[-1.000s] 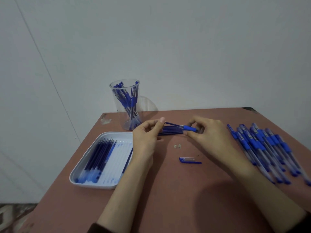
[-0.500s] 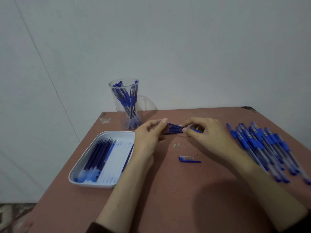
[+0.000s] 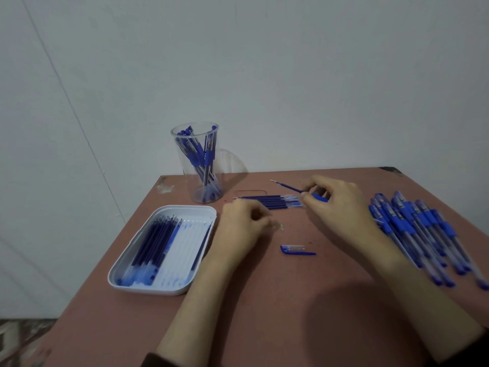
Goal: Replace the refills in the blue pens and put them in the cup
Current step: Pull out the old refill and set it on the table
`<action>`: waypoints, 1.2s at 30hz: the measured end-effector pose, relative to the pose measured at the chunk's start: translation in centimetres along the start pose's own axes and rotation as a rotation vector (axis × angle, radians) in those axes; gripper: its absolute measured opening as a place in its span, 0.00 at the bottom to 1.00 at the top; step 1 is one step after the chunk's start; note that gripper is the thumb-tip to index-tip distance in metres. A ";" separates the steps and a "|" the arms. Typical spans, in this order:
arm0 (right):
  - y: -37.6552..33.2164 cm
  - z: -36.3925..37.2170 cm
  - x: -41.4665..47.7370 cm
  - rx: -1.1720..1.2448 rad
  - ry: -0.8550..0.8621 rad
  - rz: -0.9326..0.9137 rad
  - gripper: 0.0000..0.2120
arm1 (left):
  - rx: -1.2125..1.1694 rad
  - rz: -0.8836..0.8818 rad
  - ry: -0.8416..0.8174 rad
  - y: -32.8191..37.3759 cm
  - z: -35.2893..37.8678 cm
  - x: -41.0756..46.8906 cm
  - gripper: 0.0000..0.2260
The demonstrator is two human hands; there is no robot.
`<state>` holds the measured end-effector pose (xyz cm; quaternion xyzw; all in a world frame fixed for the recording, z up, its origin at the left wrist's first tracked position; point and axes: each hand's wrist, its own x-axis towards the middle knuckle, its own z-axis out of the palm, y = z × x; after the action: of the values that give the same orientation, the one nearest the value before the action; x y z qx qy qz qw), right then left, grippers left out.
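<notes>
Our right hand (image 3: 341, 207) pinches the slim blue plastic pen (image 3: 299, 191) just right of the tall clear plastic cup (image 3: 197, 165), long axis and bared refill tip aimed cup-ward. Our left hand (image 3: 243, 229) sits nearer the cup, curled and blurred; we cannot tell if it holds anything.

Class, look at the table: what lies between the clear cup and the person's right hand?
In the head view, a row of loose dark-blue refills lies on the table between the cup and the right hand, which holds a pen.

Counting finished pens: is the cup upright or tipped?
Upright. The cup stands on its base, open rim up, blue pens leaning inside.
</notes>
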<state>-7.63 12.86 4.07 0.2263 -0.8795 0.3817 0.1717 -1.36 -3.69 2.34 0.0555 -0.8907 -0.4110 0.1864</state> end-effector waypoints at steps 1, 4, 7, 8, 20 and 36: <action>0.0 0.0 0.0 -0.007 0.001 0.003 0.04 | 0.089 0.023 -0.076 0.1 0.1 -0.2 0.03; 0.0 0.1 0.1 -0.022 -0.011 0.003 0.03 | 0.123 0.070 -0.166 0.3 0.2 -0.3 0.04; -0.1 0.1 0.1 -0.025 -0.022 0.000 0.03 | 0.111 0.101 -0.216 0.4 0.2 -0.4 0.06; -0.1 0.1 0.0 -0.023 -0.026 0.000 0.03 | 0.097 0.096 -0.220 0.3 0.2 -0.4 0.06; -0.9 0.8 -0.7 0.290 -0.174 -0.071 0.04 | -0.813 -0.223 -0.039 0.9 0.3 0.1 0.05; 1.6 -0.3 1.0 -0.027 -0.049 0.126 0.03 | -0.830 -0.248 0.302 0.3 -0.4 0.6 0.07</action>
<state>-9.30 13.80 3.83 0.1774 -0.9010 0.3744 0.1288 -1.77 -3.95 2.96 0.1415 -0.6001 -0.7396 0.2700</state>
